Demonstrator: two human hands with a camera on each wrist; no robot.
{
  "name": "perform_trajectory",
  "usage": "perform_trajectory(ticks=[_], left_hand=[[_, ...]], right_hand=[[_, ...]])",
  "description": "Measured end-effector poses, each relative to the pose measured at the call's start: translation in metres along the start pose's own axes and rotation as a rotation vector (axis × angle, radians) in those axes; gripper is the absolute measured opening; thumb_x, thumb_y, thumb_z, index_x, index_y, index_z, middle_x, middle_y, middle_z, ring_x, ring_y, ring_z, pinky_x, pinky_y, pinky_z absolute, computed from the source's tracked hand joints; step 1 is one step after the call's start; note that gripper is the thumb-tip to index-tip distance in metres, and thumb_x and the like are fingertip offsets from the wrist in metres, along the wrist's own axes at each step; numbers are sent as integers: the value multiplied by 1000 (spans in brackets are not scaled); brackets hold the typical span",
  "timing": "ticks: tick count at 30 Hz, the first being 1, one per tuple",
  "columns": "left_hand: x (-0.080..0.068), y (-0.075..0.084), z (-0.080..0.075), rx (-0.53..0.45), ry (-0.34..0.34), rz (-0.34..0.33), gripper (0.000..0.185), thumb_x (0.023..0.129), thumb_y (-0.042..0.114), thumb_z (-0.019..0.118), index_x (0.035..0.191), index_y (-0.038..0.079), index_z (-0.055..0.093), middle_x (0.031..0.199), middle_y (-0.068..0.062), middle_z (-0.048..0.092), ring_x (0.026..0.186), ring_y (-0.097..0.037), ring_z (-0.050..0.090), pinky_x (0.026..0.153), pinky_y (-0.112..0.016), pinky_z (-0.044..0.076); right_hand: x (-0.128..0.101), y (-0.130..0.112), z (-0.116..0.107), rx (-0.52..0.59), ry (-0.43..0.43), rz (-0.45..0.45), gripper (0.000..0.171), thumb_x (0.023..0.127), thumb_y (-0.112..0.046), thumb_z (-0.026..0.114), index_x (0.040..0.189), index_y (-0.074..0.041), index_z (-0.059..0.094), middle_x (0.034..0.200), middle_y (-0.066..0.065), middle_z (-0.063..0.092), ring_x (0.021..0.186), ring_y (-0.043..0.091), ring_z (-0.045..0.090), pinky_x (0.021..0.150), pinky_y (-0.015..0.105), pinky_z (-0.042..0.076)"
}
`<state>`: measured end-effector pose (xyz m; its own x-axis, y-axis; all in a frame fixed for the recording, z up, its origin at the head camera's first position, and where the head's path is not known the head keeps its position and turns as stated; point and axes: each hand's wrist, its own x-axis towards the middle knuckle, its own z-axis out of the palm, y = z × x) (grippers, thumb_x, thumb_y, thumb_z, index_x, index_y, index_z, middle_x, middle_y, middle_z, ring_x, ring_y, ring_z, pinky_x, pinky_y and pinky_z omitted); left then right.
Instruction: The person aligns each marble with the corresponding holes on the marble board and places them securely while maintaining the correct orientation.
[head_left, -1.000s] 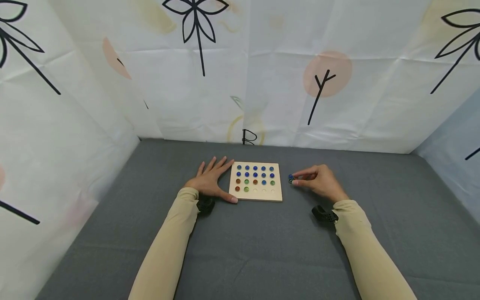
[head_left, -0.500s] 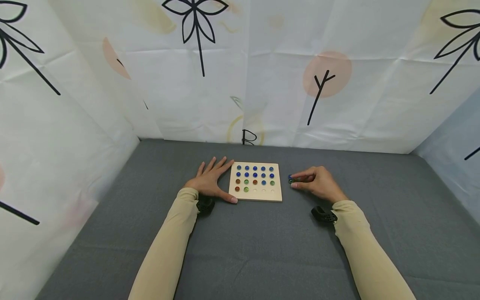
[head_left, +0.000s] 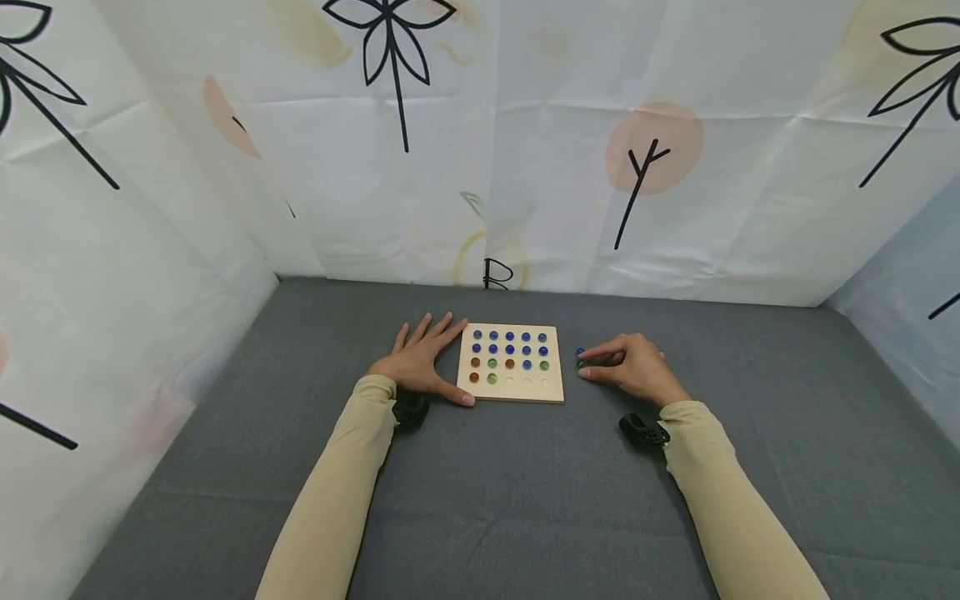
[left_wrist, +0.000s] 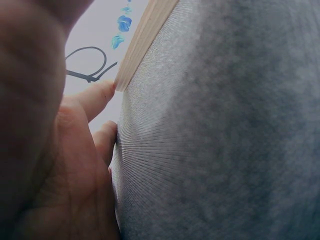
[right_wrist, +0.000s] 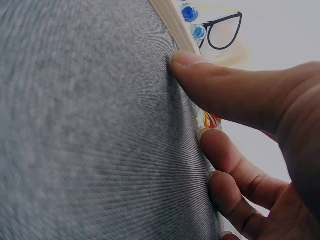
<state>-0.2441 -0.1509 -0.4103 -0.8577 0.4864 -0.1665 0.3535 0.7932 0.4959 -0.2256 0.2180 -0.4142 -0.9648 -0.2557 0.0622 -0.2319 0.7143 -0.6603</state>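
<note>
A pale wooden board [head_left: 517, 393] lies in the middle of the head view, bearing rows of blue, green and reddish-brown marbles. Round hollows [head_left: 527, 381] show in its front row. Along the board's left side my left hand [head_left: 423, 364] spreads its fingers; the index fingertip touches the far corner and the thumb lies at the near one. Just right of the board, my right hand [head_left: 633, 367] has its thumb and fingers curled round a few loose marbles [head_left: 580, 352], partly hidden. An orange-red striped marble [right_wrist: 210, 120] shows between thumb and finger in the right wrist view.
Grey cloth [head_left: 487, 500] covers the table. White printed sheets [head_left: 555, 208] stand behind it and at both sides. Each wrist wears a black strap, such as the right strap [head_left: 643, 428].
My right hand has shifted slightly left, and its fingertips now cover more of the loose marbles. The left hand and the board have stayed in place.
</note>
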Motion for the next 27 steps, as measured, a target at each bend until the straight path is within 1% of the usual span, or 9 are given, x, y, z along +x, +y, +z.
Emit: perform_trajectory(ticks=[2,7,15,18,20,22,23,25,27], left_hand=[[0,0,0,1,-3,-5,124,72,56,87,165,19,15,170,-11,5,155,-37,-7,120,-61,-10],[-1,0,-1,2,-7,-11,124,72,56,87,165,20,15,171,-10,4,155,-37,-8,121,-61,-11],[-1,1,-1,2,-1,-8,124,72,55,88,165,20,15,171,-10,4,155,-36,-8,121,-60,-11],[-1,0,-1,1,-1,-8,124,72,55,88,165,20,15,171,-10,4,155,-37,-7,121,-61,-11],[-1,0,-1,1,-1,-9,124,72,55,88,165,20,15,171,-10,4,155,-36,-8,121,-60,-11],[0,-1,0,-1,0,-7,124,72,56,88,165,20,15,171,-10,4,155,-37,-7,121,-61,-10],[0,-1,0,-1,0,-7,124,72,57,87,165,20,15,171,-10,4,155,-37,-7,121,-61,-10],[0,-1,0,-1,-1,-10,124,72,57,87,166,21,14,171,-9,4,155,-36,-8,121,-60,-11],[0,-1,0,1,-4,-11,125,72,57,87,166,22,14,171,-9,3,155,-35,-8,121,-59,-11]], right_hand=[[0,0,1,-6,-2,-5,26,85,-24,85,108,-11,82,88,2,73,76,19,60,77,45,29],[1,1,1,-21,1,-11,25,84,-23,86,106,-11,82,87,2,72,76,19,60,73,41,26],[0,0,2,-35,-13,-9,23,85,-24,85,105,-12,83,92,5,72,78,19,59,75,42,23],[1,0,2,-32,-20,-15,22,85,-23,85,104,-11,83,91,5,70,78,20,59,79,48,25],[1,1,2,-27,-23,-21,22,85,-21,85,104,-11,83,89,5,68,78,21,58,86,58,25],[1,0,2,-24,-24,-27,21,85,-20,84,104,-10,83,87,5,66,79,21,56,92,67,23],[0,0,1,-23,-24,-29,20,85,-20,84,103,-10,83,86,6,65,79,22,56,93,69,22],[0,-1,1,-27,-21,-35,20,85,-19,85,103,-11,83,86,6,63,79,22,53,91,68,23],[0,-2,2,-37,-17,-43,20,85,-19,85,103,-10,83,85,6,61,77,22,51,85,62,26]])
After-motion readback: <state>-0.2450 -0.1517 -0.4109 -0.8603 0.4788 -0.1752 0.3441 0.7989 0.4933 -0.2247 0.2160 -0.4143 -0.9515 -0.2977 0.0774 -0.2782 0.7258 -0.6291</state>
